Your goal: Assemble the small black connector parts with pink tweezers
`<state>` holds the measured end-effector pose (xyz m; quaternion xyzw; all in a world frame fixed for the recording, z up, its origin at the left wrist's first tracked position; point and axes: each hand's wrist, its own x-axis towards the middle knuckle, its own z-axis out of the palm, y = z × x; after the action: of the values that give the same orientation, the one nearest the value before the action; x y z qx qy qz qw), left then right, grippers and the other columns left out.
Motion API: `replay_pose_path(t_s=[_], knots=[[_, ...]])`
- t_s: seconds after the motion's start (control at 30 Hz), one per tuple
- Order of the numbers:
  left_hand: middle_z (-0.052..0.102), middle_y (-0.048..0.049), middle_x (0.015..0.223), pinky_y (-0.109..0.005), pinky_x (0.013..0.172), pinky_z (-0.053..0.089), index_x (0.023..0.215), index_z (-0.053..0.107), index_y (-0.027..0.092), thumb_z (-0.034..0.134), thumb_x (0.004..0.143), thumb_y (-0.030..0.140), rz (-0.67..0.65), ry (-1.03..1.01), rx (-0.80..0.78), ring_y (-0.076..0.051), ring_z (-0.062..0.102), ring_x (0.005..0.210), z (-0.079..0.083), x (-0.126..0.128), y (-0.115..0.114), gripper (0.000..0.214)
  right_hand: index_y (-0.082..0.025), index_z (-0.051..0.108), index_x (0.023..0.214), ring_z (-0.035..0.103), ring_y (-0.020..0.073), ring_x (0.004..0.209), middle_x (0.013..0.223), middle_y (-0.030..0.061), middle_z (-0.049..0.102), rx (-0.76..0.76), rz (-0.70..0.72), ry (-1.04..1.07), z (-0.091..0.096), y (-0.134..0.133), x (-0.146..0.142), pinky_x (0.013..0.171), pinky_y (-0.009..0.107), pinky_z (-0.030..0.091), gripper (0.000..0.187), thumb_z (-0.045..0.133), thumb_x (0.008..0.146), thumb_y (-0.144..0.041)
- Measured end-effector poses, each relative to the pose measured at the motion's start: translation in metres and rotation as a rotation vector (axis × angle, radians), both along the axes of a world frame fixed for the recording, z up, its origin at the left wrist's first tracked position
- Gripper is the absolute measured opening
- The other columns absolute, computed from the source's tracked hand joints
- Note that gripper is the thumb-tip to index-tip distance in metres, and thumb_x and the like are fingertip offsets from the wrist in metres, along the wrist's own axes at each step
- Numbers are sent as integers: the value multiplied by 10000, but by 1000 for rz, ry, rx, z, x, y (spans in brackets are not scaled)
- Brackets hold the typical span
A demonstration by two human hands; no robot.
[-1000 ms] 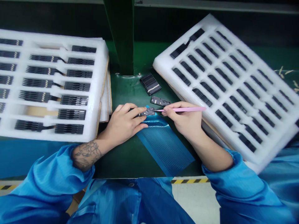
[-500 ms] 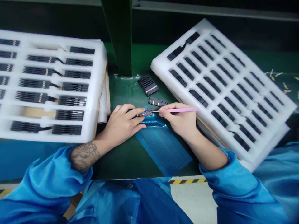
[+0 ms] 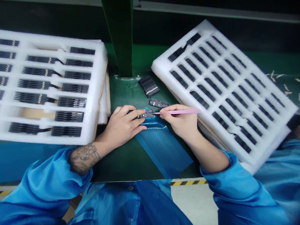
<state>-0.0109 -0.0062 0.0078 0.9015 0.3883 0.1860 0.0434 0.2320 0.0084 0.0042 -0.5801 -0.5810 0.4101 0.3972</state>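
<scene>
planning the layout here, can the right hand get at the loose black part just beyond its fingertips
Probably yes: the loose black part lies close by the right hand and looks mostly uncovered, though that hand holds a pink tool.

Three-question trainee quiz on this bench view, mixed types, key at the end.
1. True or false: the right hand holds the pink tool.
2. What colour is the gridded sheet between the forearms?
A) white
B) blue
C) yellow
3. Which item near the pink tool's tip is the left hand touching?

Key: 1 true; 2 B; 3 a small dark part.
</scene>
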Motion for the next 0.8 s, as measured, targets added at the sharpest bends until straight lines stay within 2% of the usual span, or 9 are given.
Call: replay_pose_path(t_s=[0.8], knots=[[701, -11, 1282, -413, 824, 462, 1076, 751, 200, 658, 962, 391, -3, 18, 30, -260, 583, 1104, 0, 2, -3, 242, -178, 753, 746, 647, 149, 576, 658, 31, 730, -35, -1, 10, 6, 4, -1, 546, 268, 488, 172, 783, 810, -334]])
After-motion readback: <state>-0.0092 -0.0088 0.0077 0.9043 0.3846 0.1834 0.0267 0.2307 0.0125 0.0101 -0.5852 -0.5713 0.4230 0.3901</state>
